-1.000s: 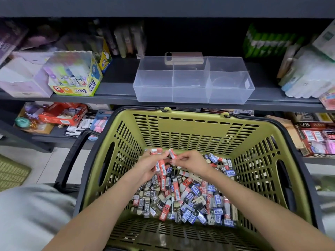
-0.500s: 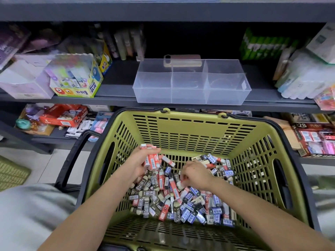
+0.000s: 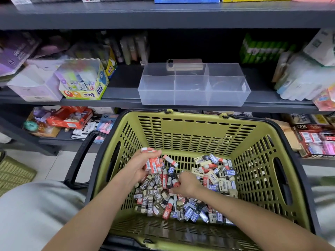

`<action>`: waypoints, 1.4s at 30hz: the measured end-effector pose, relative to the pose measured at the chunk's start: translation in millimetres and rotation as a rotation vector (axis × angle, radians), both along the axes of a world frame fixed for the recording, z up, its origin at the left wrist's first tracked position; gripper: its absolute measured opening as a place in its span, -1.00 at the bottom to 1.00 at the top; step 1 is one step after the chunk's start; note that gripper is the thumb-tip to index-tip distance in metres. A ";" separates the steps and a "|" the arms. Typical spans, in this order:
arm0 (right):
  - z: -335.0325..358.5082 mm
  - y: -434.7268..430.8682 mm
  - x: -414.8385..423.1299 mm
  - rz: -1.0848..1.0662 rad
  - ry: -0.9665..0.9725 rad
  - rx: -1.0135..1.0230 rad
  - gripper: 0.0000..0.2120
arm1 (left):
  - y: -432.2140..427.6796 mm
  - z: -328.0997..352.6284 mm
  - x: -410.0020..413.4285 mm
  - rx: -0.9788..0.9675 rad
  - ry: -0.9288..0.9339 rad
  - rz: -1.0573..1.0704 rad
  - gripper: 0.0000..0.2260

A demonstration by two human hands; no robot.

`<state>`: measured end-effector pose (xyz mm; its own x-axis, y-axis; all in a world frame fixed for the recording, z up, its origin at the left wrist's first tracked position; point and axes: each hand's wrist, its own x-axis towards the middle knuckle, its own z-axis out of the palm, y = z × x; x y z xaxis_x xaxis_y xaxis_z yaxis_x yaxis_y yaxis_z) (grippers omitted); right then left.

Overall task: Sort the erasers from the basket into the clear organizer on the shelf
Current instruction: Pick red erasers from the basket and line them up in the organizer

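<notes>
A green basket with a black rim sits in front of me, holding a heap of small erasers in red, blue, brown and cream sleeves. My left hand is raised over the left of the heap and grips a bunch of red-sleeved erasers. My right hand is down in the middle of the heap, fingers curled round a red eraser. The clear organizer with three compartments stands on the grey shelf just above the basket; nothing shows inside it.
A glue display box and a pale box stand left of the organizer; white packets crowd the right. A phone-like object lies behind the organizer. Lower shelves hold more stationery boxes. The basket's black handle hangs left.
My right hand has dropped from near the left hand down into the heap and closed on a red eraser. My left hand keeps its bunch of red erasers.
</notes>
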<state>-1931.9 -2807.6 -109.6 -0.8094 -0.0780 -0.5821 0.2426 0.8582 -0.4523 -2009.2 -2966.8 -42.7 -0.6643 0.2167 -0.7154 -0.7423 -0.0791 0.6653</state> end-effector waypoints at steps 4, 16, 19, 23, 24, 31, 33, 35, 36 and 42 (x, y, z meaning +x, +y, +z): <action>-2.1 16.9 7.6 -0.161 0.022 -0.103 -0.58 | 4.9 -2.9 3.1 -0.001 -0.010 -0.005 -0.47; -0.5 6.3 11.1 -0.316 -0.119 -0.221 -0.73 | 3.6 -7.8 5.0 -0.012 -0.003 -0.015 -0.45; 18.2 15.7 4.0 -0.474 -0.068 -0.427 -0.77 | 4.7 -11.1 8.2 -0.040 -0.003 -0.035 -0.43; 58.7 14.3 -15.7 -0.536 0.061 -0.688 -0.83 | 11.9 -11.7 10.5 -0.028 0.004 -0.092 -0.47; 66.2 10.6 -18.6 -0.503 0.072 -0.707 -0.85 | 14.1 -11.1 10.6 -0.006 0.004 -0.110 -0.48; 80.7 -5.7 -24.7 -0.440 0.094 -0.808 -0.77 | 17.8 -3.5 6.4 0.061 0.038 -0.088 -0.37; 85.7 1.0 -27.6 -0.415 -0.021 -0.961 -0.77 | 16.8 0.5 1.6 0.073 0.036 -0.075 -0.37; 89.8 7.8 -30.0 -0.419 -0.082 -1.068 -0.75 | 16.4 3.6 -2.0 0.068 0.034 -0.082 -0.37; 91.4 8.9 -30.6 -0.424 -0.074 -1.080 -0.74 | 16.0 4.8 -3.0 0.065 0.036 -0.088 -0.37; 96.5 -1.4 -43.4 -0.473 0.058 -0.929 -0.61 | 6.7 14.9 -12.1 0.125 0.065 -0.109 -0.51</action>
<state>-1975.3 -2809.0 -13.0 -0.8986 -0.1430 -0.4148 0.4205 -0.0106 -0.9072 -2021.3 -2960.1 -27.8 -0.6760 0.3745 -0.6346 -0.7067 -0.0857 0.7023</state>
